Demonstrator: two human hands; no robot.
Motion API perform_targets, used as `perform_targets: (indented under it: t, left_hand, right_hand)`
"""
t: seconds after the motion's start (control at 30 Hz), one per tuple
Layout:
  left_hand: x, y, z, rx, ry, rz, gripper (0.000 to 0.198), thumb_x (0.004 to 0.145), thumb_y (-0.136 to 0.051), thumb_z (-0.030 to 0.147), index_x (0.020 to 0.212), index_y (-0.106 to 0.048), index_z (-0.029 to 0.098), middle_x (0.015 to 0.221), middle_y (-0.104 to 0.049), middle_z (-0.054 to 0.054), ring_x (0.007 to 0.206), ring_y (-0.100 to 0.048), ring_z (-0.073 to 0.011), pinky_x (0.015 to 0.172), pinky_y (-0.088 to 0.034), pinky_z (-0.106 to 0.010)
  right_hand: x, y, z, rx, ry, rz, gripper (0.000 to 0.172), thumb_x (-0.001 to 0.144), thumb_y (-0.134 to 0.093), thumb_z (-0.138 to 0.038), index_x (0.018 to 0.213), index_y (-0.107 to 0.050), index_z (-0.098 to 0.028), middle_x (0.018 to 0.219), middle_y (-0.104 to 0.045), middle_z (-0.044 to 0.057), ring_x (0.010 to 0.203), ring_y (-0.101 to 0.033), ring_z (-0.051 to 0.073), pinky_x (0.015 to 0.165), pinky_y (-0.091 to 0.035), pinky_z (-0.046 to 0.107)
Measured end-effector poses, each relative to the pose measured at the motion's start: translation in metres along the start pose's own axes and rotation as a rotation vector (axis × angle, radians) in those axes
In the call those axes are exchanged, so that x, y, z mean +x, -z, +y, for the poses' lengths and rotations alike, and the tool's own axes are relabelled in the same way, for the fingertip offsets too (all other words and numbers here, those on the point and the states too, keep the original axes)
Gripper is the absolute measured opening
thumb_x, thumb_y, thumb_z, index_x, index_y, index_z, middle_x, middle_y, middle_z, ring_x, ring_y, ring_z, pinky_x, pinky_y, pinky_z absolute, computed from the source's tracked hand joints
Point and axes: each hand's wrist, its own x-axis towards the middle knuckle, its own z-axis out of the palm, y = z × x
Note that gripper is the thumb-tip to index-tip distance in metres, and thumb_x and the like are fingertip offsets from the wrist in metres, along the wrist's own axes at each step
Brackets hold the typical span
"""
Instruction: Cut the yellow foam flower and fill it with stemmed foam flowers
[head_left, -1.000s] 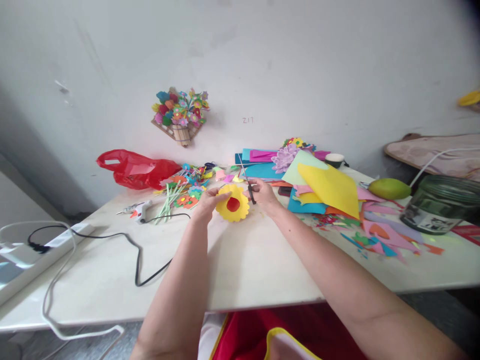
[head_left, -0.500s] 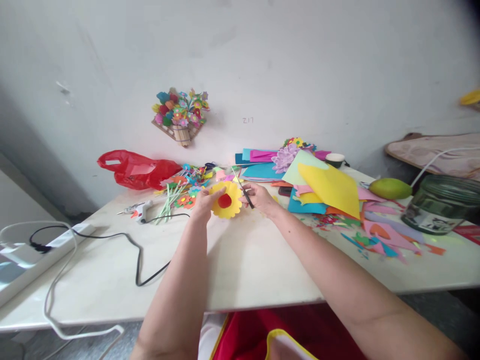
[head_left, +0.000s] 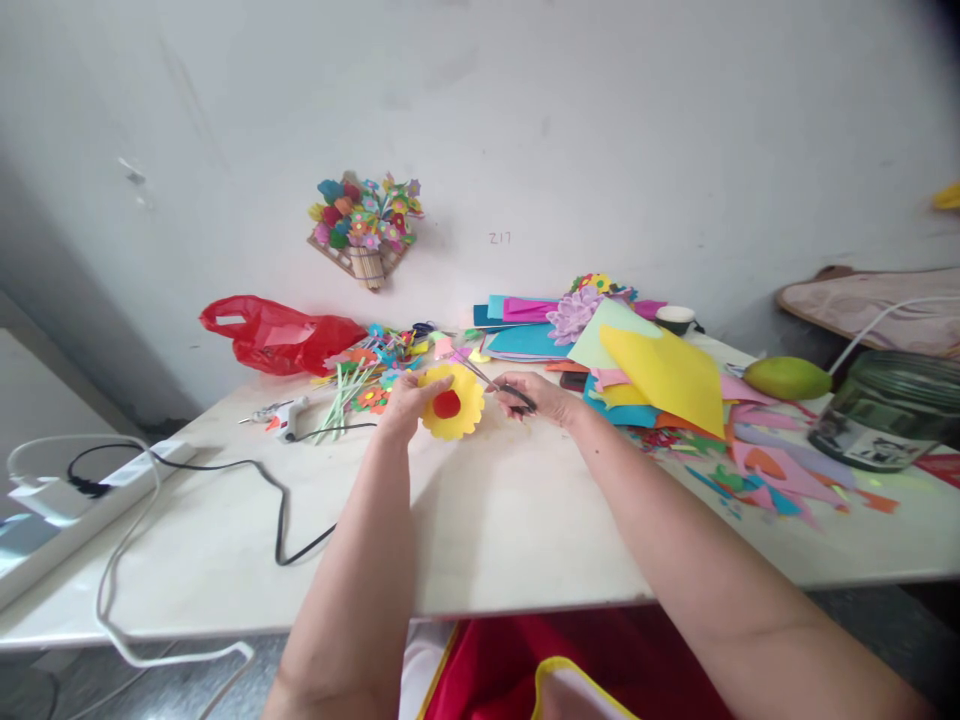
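yellow paper flower [head_left: 459,408] with red centre, red plastic bag [head_left: 279,333], green fruit [head_left: 787,378]

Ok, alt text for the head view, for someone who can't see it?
The left hand holds a yellow paper flower with a red centre while the right hand holds scissors beside it, over a white table strewn with coloured paper.

Both bare forearms reach forward from the lower edge of the view and converge, so that the hands sit near one another with a small gap between them. The left hand [head_left: 405,402] is held up at the wrist, its thumb and fingers pinched shut. The right hand [head_left: 538,396] lies knuckles up, wrist straight, its fingers curled closed and pointing toward the left hand.
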Motion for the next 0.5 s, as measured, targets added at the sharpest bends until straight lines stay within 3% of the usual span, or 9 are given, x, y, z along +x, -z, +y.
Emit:
perform_targets:
  t: [0.2, 0.5]
  left_hand:
    - [0.000, 0.002, -0.001, 0.028, 0.023, -0.011, 0.035, 0.053, -0.081, 0.041, 0.069, -0.067, 0.014, 0.065, -0.068, -0.007, 0.053, -0.062, -0.0186, 0.049, -0.049, -0.027]
    - [0.000, 0.004, -0.001, 0.059, 0.051, -0.029, 0.036, 0.052, -0.081, 0.040, 0.070, -0.063, 0.014, 0.062, -0.066, -0.002, 0.051, -0.061, -0.0159, 0.048, -0.046, -0.025]
  right_hand:
    - [0.002, 0.009, 0.011, 0.014, 0.042, -0.098, 0.023, 0.077, -0.055, -0.030, 0.092, -0.061, -0.014, 0.059, -0.053, -0.005, 0.045, -0.048, 0.006, 0.044, -0.037, 0.019]
    - [0.001, 0.007, 0.004, -0.059, -0.018, -0.066, 0.022, 0.071, -0.062, -0.028, 0.087, -0.061, -0.012, 0.062, -0.055, -0.004, 0.047, -0.050, 0.005, 0.043, -0.039, 0.018]
